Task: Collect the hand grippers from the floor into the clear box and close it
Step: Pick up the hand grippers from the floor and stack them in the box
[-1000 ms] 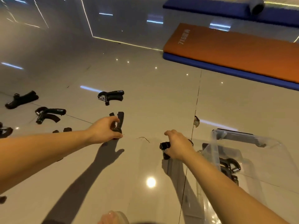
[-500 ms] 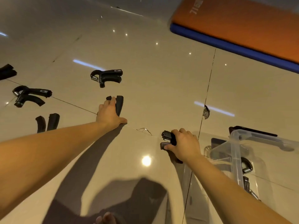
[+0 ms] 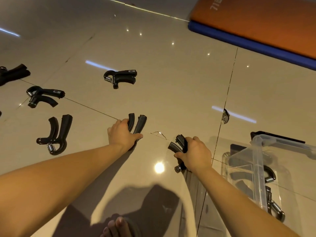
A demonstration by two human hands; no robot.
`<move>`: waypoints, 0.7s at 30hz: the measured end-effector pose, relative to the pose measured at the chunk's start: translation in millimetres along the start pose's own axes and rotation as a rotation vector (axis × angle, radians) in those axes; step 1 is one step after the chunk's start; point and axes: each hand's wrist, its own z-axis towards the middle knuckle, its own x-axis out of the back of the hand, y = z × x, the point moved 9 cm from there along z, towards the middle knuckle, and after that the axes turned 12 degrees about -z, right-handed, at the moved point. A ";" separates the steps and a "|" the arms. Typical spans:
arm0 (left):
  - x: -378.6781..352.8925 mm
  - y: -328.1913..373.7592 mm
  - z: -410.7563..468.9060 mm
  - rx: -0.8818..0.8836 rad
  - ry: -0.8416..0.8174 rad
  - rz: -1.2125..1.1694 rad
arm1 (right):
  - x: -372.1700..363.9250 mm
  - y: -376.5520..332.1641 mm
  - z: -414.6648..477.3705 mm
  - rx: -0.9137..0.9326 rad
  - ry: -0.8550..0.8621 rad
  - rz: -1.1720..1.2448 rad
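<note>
Clear box (image 3: 258, 168) open on the floor (image 3: 171, 82); black hand grippers (image 3: 273, 206) inside.

hidden under left hand (image 3: 122, 134): spring end of a hand gripper (image 3: 139, 124). cut off by right edge: clear box (image 3: 258, 161), orange mat (image 3: 265, 23).

Orange mat (image 3: 265, 19) atop blue mat (image 3: 239, 41)
</note>
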 end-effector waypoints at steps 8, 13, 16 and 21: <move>13.5 12.7 -35.1 -0.008 -0.070 -0.153 | 20.9 -3.7 -23.3 0.008 0.029 0.054; 47.8 57.3 -73.5 -0.048 -0.096 -0.484 | 93.0 1.0 -47.2 0.036 0.177 0.119; 68.3 86.7 -102.2 -0.110 -0.090 -0.568 | 143.4 13.7 -70.5 0.047 0.270 0.153; 70.1 139.6 -156.4 -0.227 -0.160 -0.627 | 207.3 62.4 -122.4 0.006 0.386 0.259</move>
